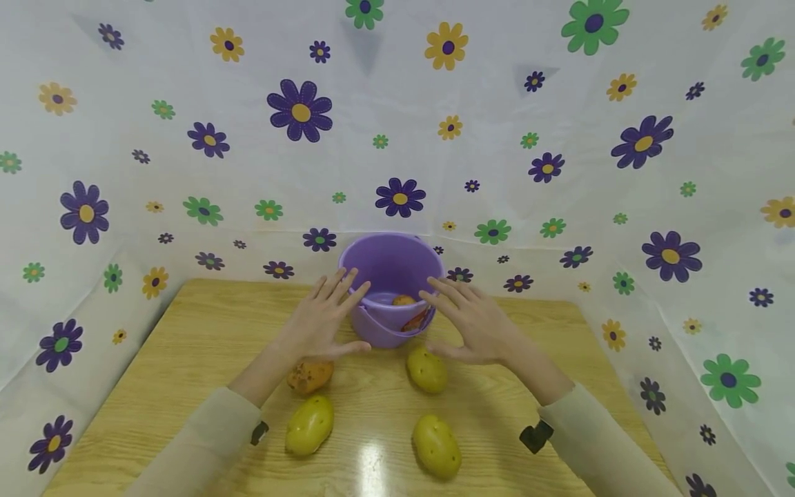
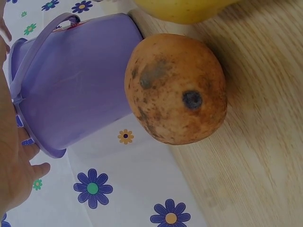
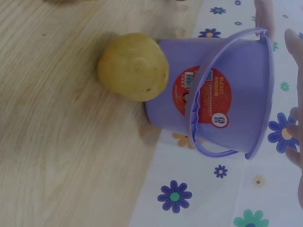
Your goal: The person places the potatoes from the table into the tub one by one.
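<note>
A purple bucket stands upright at the back of the table, its handle lowered over the front. Inside it lies an orange-brown thing, mostly hidden by the wall. My left hand, fingers spread, hovers by the bucket's left rim and holds nothing. On the other side my right hand is likewise spread and bare. Below the left hand sits a dark-spotted, orange-brown potato. One yellow potato lies by the bucket's base, near the right hand; two more yellow potatoes lie closer to me.
The wooden table ends just behind the bucket. A white flowered cloth stands as a wall at the back and both sides. Each wrist carries a small dark device under its sleeve.
</note>
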The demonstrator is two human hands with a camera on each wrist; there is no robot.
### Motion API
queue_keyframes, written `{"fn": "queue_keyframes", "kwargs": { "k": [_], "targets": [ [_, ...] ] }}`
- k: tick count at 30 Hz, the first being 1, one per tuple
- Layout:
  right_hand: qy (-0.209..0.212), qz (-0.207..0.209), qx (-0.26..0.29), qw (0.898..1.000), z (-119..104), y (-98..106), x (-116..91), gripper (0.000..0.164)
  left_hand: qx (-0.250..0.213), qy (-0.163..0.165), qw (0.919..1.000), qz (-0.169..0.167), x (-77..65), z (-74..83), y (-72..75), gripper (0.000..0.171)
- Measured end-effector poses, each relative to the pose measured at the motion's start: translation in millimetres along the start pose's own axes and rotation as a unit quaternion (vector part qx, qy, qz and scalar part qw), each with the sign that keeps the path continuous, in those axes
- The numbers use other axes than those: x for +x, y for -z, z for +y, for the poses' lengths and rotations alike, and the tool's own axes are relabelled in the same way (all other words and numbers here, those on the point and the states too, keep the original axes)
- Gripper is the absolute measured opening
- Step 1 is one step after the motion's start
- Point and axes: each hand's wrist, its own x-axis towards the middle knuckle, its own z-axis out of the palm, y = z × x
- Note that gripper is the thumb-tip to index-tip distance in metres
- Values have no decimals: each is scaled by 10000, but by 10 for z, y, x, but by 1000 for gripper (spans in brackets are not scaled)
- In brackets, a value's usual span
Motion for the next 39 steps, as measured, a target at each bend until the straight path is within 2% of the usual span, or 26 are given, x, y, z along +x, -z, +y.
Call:
{"fn": "queue_keyframes", "kwargs": {
  "k": [4,12,32,39],
  "targets": [
    [135,-24,-120,9998,-27,-15,-71,89,22,-2,10000,21,-1,-2,1,124],
    [416,211,-255,9986,-71,-78,-182,93,165,-42,9998,112,4,-9,-23,125],
    [385,131,-434,9982,-131,-278,-410,92,104,-29,9999,112,-11,-7,-13,124],
    [384,160,-370,9985,-176,-416,-489,92,147,-34,9998,98,-7,-9,-10,124]
  ]
}}
